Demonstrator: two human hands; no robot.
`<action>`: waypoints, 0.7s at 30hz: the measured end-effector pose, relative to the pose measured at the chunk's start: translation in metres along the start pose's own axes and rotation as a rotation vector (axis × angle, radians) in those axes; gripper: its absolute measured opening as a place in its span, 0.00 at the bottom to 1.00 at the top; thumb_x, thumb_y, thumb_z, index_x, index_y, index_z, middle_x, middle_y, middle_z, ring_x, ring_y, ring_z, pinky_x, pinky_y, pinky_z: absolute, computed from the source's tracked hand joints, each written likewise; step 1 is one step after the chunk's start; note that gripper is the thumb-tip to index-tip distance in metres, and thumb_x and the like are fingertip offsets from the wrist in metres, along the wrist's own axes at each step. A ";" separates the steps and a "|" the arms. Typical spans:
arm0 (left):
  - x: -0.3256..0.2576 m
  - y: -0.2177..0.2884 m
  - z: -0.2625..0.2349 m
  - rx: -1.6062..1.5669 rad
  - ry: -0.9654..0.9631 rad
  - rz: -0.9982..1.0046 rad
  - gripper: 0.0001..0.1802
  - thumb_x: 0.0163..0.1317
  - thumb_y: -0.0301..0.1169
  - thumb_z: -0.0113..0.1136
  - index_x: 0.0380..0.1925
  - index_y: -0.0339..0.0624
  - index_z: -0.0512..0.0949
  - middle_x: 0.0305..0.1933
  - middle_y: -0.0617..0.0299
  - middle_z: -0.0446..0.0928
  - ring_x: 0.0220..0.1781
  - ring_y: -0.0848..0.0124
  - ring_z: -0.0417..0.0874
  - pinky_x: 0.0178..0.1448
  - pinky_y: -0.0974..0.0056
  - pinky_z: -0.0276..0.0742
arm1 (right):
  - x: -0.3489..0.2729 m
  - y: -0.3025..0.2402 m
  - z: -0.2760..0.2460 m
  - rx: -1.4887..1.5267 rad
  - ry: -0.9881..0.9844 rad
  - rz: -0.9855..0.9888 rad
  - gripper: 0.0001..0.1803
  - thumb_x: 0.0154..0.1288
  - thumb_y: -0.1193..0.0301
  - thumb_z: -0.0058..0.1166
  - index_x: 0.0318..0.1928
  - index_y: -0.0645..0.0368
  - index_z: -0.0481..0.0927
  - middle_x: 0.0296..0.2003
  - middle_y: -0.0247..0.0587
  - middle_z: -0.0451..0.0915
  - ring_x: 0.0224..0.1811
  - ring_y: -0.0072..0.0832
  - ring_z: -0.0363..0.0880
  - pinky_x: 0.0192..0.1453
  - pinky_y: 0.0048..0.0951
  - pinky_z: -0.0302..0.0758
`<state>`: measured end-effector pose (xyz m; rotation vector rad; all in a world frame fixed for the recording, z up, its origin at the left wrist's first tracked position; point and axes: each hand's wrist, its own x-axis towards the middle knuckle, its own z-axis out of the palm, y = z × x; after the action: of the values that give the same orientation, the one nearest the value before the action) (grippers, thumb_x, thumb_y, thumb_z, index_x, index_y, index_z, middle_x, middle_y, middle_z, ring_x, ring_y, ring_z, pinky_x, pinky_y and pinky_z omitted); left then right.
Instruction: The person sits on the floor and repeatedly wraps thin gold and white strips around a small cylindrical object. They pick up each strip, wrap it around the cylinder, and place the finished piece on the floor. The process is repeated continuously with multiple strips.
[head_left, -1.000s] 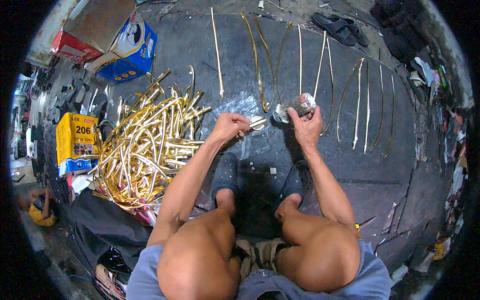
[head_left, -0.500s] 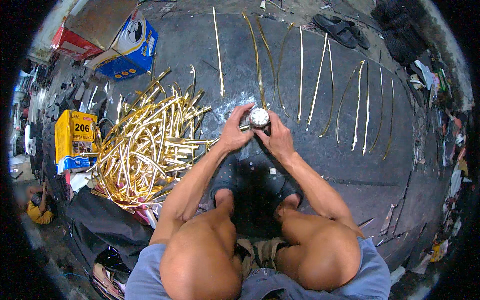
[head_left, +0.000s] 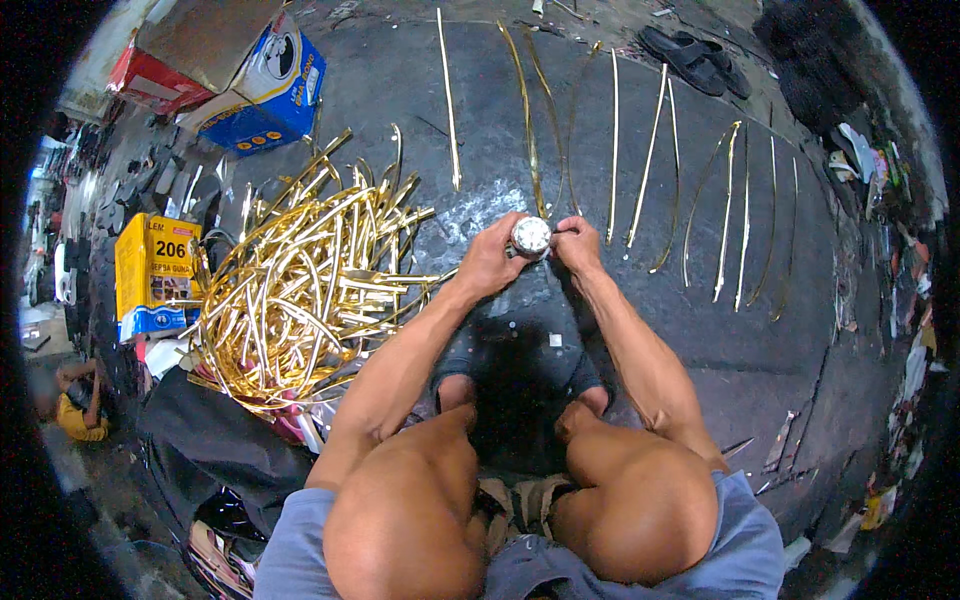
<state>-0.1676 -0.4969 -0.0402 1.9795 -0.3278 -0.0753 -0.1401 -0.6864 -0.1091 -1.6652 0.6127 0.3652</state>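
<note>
Between my knees and the laid-out strips, my left hand [head_left: 492, 260] is wrapped around a small round container with a whitish top [head_left: 531, 236]. My right hand [head_left: 577, 246] is closed just to the right of the container, fingers curled in. What it pinches, if anything, is too small to name. Thin gold strips [head_left: 731, 210] lie spread on the dark mat [head_left: 680, 330] beyond and to the right of my hands. One gold strip [head_left: 527, 120] ends close to the container.
A tangled heap of gold strips [head_left: 300, 290] lies to the left. Beside it stands a yellow carton [head_left: 160, 270]; farther back is an open blue-and-red box [head_left: 265, 95]. Black sandals [head_left: 693, 60] rest at the far right. A person in yellow [head_left: 82, 410] sits at the far left.
My right hand has come off the container, shifted slightly right and closed up. My left hand stays on the container. The whole view has shifted slightly.
</note>
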 end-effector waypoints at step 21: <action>0.006 0.000 0.002 0.005 -0.006 0.079 0.26 0.52 0.25 0.75 0.52 0.40 0.75 0.47 0.47 0.82 0.54 0.46 0.83 0.56 0.52 0.79 | -0.184 -0.315 -0.136 0.451 -0.315 -0.729 0.03 0.69 0.79 0.55 0.42 0.63 0.76 0.32 0.29 0.71 0.30 0.16 0.67 0.37 0.20 0.68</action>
<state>-0.1627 -0.5005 -0.0405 1.9698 -0.4098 -0.0295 -0.1190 -0.7538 0.2738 -1.2504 -0.1603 -0.0484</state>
